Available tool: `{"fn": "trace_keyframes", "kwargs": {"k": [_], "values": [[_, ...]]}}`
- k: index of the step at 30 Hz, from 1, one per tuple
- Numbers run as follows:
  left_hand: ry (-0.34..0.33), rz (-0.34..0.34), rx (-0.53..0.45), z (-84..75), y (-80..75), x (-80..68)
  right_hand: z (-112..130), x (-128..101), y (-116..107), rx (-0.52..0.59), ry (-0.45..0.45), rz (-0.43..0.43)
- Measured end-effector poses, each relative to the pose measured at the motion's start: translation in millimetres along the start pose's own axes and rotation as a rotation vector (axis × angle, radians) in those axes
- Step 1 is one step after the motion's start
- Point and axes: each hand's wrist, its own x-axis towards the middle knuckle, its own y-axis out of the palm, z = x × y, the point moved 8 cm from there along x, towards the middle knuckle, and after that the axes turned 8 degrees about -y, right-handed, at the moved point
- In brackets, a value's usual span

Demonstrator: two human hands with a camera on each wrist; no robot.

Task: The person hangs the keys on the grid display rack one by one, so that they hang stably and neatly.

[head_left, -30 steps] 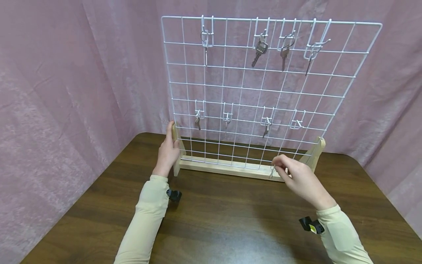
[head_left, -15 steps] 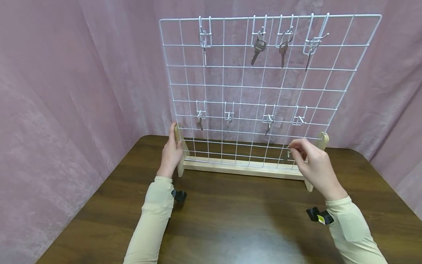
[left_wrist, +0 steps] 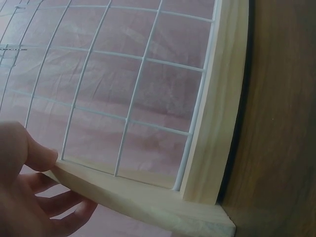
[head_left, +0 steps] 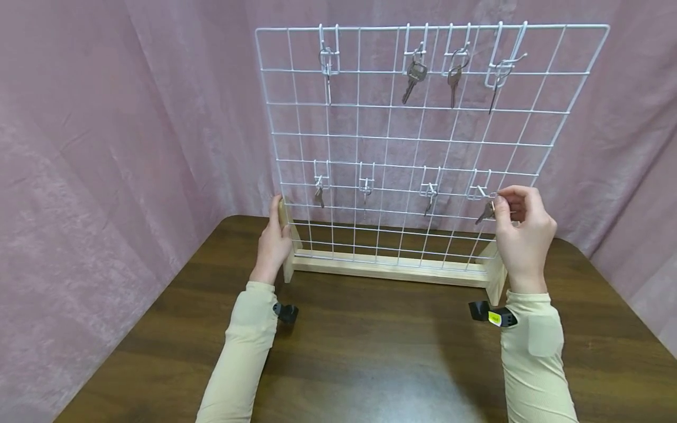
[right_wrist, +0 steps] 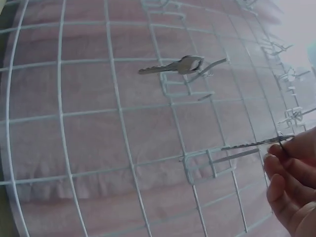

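The right hand point(head_left: 520, 226) pinched a small silver key point(head_left: 485, 212) at centre right, beside the empty white wire hook point(head_left: 478, 191) (ring should slide over its tip). The left hand point(head_left: 273, 241) gripped the pale wooden stand post point(head_left: 288, 235), steadying 1 side.

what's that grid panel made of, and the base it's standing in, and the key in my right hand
Grid panel: likely steel wire with a white coating, judging by its thin, glossy white rods. Base: pale, unfinished-looking wood with faint visible grain. Key: silvery metal with a dull shine, probably steel or nickel-plated brass, pinched in your right hand.
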Motion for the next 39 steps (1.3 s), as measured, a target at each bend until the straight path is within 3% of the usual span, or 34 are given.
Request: {"fn": "trace_keyframes", "kwargs": {"k": [6, 21, 39], "values": [[0.019, -0.008, 0.009, -0.9, -0.4, -0.8, -6, -1, -5, -0.004, 0.043, -0.064], [0.01, -0.008, 0.019, -0.6, -1.7, -2.7, -19, -7, 6, -0.029, 0.031, -0.003], [0.014, -0.016, 0.026, 0.0, 0.5, 0.5, -27, -11, 13, 0.008, 0.082, -0.009]]}}
